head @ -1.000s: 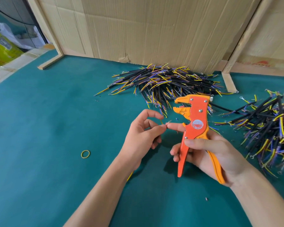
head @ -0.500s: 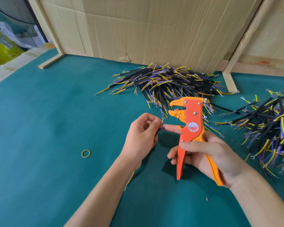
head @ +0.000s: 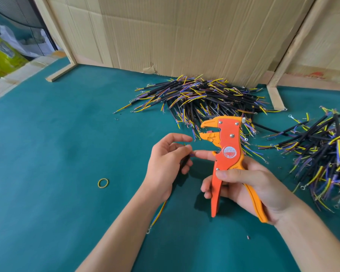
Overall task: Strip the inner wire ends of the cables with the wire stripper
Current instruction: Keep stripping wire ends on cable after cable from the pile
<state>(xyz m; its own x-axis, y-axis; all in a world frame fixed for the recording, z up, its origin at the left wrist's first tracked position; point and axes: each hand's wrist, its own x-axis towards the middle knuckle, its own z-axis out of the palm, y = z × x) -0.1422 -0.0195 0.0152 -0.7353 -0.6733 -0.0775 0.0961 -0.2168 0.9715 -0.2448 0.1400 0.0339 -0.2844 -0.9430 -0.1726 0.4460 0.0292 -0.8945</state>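
— Both hands are up over the green felt-topped bench (head: 47,163). Right hand (head: 249,185) is wrapped around the handles of the orange and yellow wire stripper (head: 227,152), thumb pressed across the front, tool held upright.

— And its head?

— Pointing left, jaws parted, nothing between them. The right index finger reaches past the tool toward the other hand.

— What's the left hand (head: 165,160) doing?

— Curled loosely, fingertips pinching the coloured inner wire ends of a short black cable (head: 185,160). The cable runs down under the palm, and its yellow and blue tail (head: 158,213) comes out beneath the wrist, lying on the felt. The pinched ends sit just below and left of the stripper's jaws, not touching them.

— Further out?

— A yellow rubber band (head: 103,182) lies flat to the left of the left forearm. Behind the stripper, a big heap of black cables with yellow and purple wire ends (head: 200,97) rests against a brown cardboard wall (head: 175,32). A second heap of the same cables (head: 322,154) sprawls at the right edge, well apart from the hands.
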